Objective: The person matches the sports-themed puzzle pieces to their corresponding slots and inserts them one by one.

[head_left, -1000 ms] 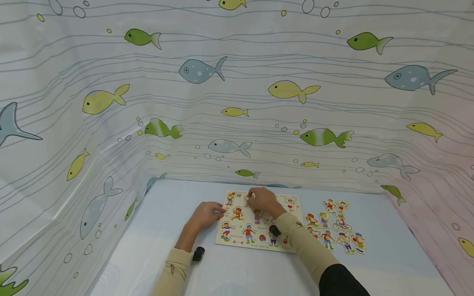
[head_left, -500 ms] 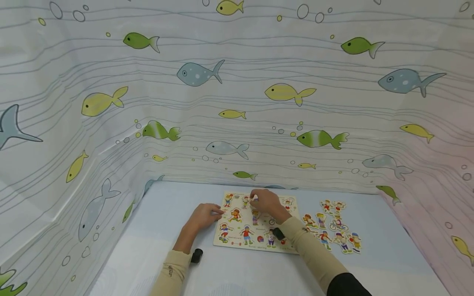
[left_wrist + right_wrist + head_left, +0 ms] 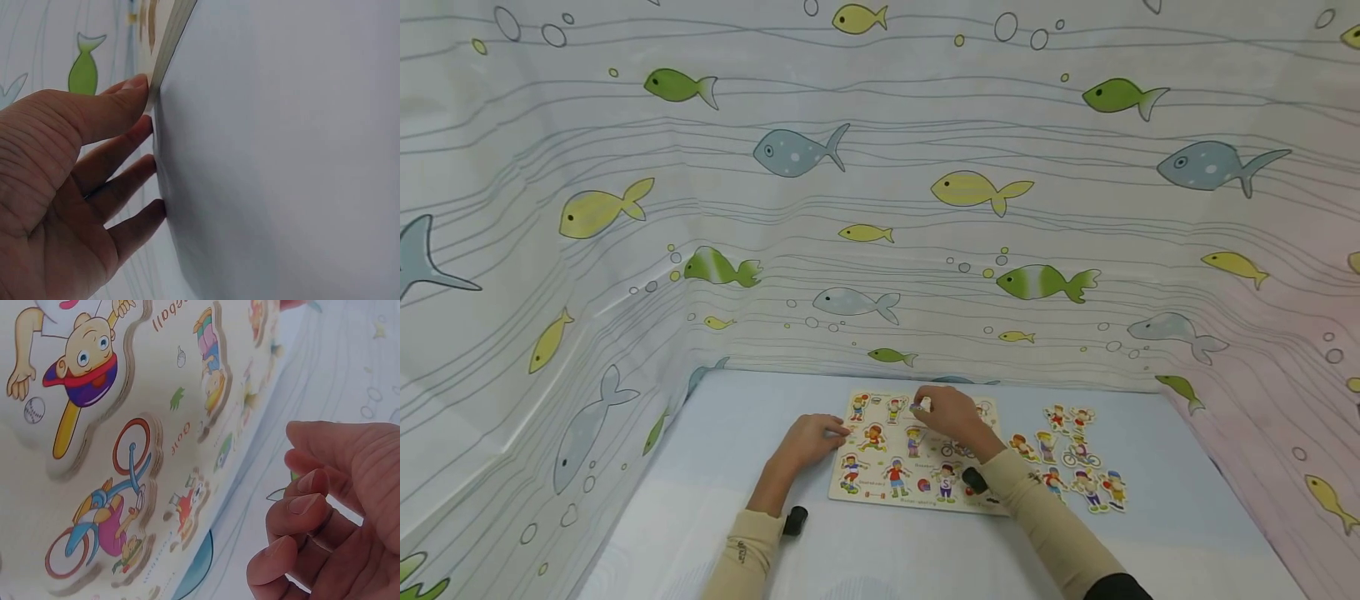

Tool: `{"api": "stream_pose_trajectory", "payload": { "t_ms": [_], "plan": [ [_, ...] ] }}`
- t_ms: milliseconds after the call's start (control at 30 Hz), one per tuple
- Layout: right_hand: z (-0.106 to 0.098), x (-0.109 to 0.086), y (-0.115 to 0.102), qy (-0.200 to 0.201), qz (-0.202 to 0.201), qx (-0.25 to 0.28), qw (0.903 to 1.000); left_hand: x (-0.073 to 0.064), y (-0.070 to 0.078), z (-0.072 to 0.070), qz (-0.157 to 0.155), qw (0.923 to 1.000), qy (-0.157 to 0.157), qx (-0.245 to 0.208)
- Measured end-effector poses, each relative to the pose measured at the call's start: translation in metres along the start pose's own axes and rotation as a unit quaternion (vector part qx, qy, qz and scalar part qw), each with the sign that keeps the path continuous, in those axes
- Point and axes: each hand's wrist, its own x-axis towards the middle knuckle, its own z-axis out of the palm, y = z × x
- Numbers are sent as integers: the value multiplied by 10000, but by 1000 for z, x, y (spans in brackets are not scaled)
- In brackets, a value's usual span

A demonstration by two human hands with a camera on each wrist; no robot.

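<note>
Fingers (image 3: 278, 553) of the right hand (image 3: 953, 414) are loosely bent and released, with thumb and index apart and nothing between them in the right wrist view. They hover above the far part of the board (image 3: 883, 489), right of its middle. Fingers of the left hand (image 3: 811, 439) are fairly straight, grasping nothing: they touch the board's left edge, the thumb tip against it and other fingertips meeting the table (image 3: 865, 546).

The board lies flat on the table between the hands. Just right of it, beside the right forearm, loose pieces (image 3: 1086, 486) lie in a cluster, one showing a bicycle rider (image 3: 1079, 452).

Only the head view shows this cluster, the whole spread of printed figures on the board, both tan sleeves (image 3: 751, 546) and the wide fish-patterned backdrop (image 3: 880, 275). The right wrist view brings out what is too small there: figures sit in stepped recesses, among them a baseball player (image 3: 87, 356) with cap and bat, and a cyclist (image 3: 100, 515). The left wrist view alone shows the thickness of the board's side and the thumb's contact with it.
</note>
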Motion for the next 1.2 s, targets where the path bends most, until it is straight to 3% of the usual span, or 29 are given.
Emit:
{"api": "stream_pose_trajectory", "payload": {
  "t_ms": [333,933,1200],
  "plan": [
    [-14,-19,-4,38,280,-108,9995,1,-1,0,-161,9998,-49,90],
    [-30,-42,18,303,595,41,9978,3,-1,1,-29,10000,-35,-14],
    [-39,-51,28,346,668,12,9972,1,1,1,-110,9999,-58,0]
  ]
}}
